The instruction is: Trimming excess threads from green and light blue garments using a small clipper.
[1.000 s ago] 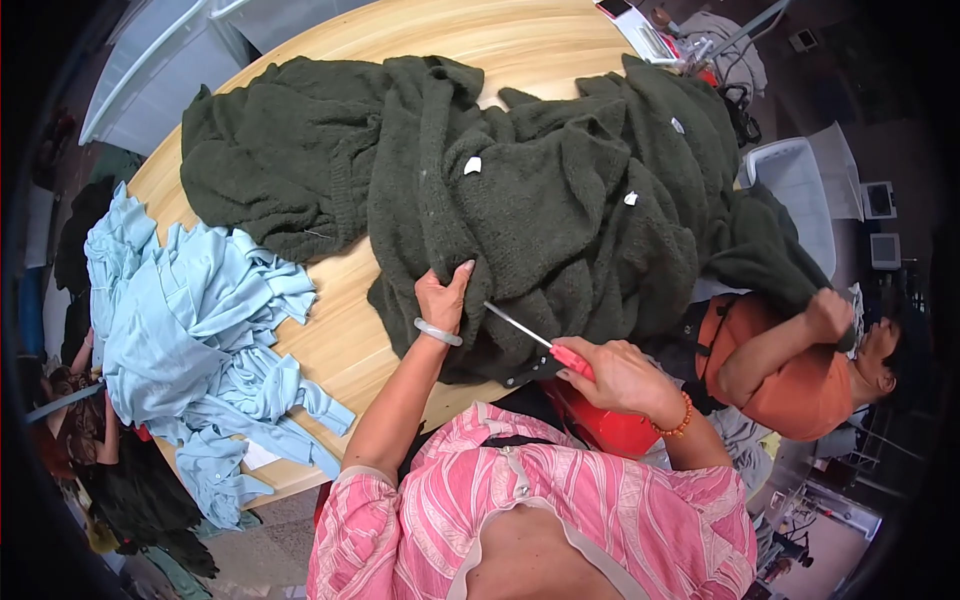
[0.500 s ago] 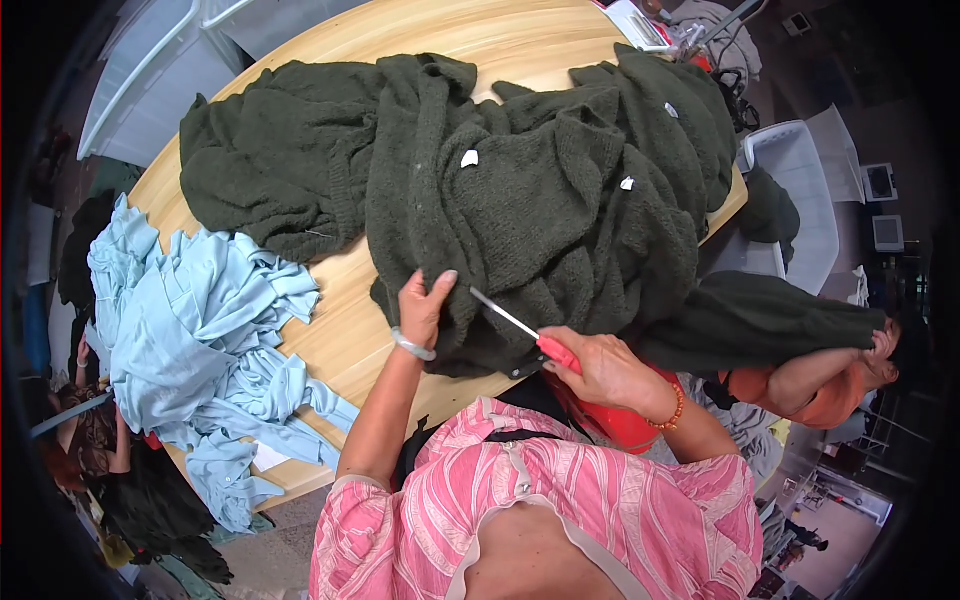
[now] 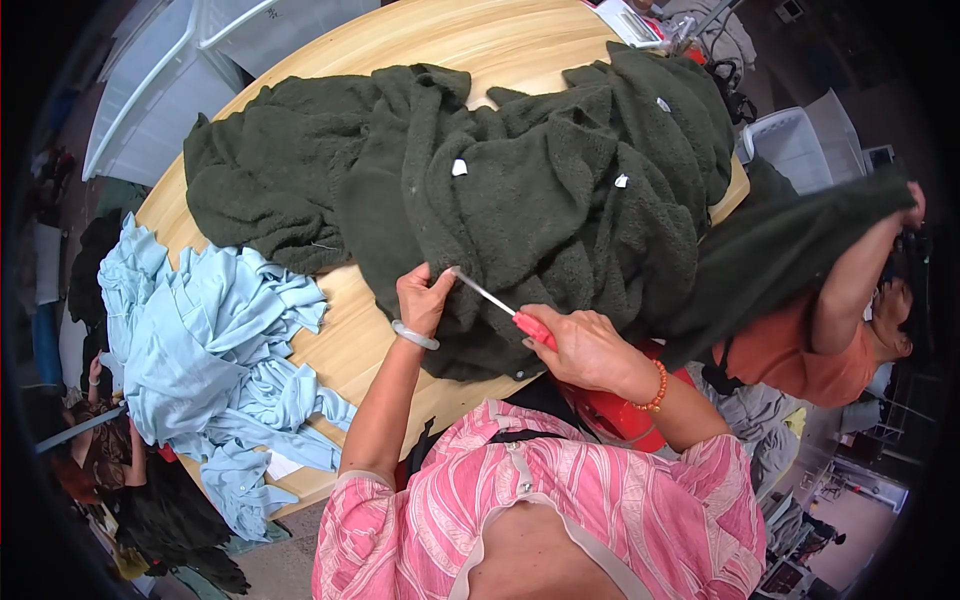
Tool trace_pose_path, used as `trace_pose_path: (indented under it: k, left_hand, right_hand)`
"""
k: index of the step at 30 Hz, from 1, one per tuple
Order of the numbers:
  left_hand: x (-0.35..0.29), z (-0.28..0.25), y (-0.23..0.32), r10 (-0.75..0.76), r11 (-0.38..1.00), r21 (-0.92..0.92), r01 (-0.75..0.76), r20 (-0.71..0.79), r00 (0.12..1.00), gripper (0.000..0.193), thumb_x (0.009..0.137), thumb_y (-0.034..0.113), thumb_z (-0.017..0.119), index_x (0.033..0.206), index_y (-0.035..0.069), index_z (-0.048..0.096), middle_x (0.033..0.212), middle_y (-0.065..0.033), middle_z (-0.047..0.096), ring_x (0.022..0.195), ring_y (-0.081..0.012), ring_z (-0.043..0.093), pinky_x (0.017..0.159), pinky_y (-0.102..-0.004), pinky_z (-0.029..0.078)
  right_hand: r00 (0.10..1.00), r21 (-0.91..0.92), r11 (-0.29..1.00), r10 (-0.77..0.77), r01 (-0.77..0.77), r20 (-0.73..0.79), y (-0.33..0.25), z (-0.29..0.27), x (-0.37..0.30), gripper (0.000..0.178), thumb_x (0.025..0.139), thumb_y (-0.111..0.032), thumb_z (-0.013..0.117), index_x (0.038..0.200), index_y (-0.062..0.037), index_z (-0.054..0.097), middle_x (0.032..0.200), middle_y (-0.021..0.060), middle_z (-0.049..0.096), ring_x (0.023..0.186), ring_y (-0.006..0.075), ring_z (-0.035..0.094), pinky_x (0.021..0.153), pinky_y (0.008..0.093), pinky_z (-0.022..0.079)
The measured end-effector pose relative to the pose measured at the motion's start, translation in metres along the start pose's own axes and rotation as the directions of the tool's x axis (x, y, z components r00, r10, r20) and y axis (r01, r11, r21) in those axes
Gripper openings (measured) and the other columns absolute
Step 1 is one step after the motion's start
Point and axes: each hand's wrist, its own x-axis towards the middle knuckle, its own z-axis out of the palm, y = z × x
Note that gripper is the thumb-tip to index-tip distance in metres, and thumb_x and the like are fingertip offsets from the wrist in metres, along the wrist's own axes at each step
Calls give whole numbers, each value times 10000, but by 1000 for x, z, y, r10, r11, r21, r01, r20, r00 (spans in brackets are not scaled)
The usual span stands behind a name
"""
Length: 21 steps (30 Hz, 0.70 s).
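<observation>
Dark green knit garments (image 3: 520, 170) lie heaped over the table in front of me, with small white tags on them. My left hand (image 3: 424, 300) is at the near left of the heap, thumb and fingers pinched on the knit. In my right hand (image 3: 590, 350) is a red-handled tool (image 3: 490, 295) with a thin metal shaft. Its tip meets the knit right at my left fingertips. Exactly what the tip catches there is too small to make out.
A pile of light blue garments (image 3: 210, 330) lies on the left of the wooden table (image 3: 340, 330). White plastic bins (image 3: 150, 110) stand beyond the far left edge. On the right, a co-worker in orange (image 3: 800, 345) holds up a dark green garment (image 3: 800, 255) that adjoins the heap.
The tool's tip has moved left to my left fingertips, and my left thumb has closed toward the fingers. The co-worker on the right has raised the dark green garment higher.
</observation>
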Motion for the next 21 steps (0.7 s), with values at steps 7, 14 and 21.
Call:
trace_pose_path:
  k: [7, 14, 21]
  left_hand:
    - [38, -23, 18, -265, 784, -534, 317, 173, 949, 369, 898, 123, 647, 1232, 36, 518, 976, 16, 610, 853, -63, 571, 744, -200, 456]
    - [68, -3, 35, -113, 921, -359, 150, 123, 986, 191, 845, 52, 700, 1018, 31, 621, 893, 42, 627, 753, -42, 560, 698, -215, 462]
    - [67, 4, 16, 191, 982, -3, -191, 4, 982, 259, 812, -7, 707, 642, 67, 526, 675, 99, 481, 632, -14, 388, 548, -199, 320]
  right_hand:
    - [994, 93, 994, -48, 57, -94, 15, 7, -3, 395, 886, -216, 614, 1232, -73, 489, 849, 230, 657, 795, 435, 627, 704, 495, 501]
    - [968, 99, 993, -40, 66, -249, 13, -1, 8, 353, 883, -195, 618, 1198, -74, 516, 795, 229, 645, 768, 429, 625, 687, 493, 498]
    - [988, 15, 1000, -5, 7, -156, 12, -14, 26, 351, 890, -259, 600, 1185, -82, 534, 790, 237, 650, 771, 451, 622, 718, 529, 492]
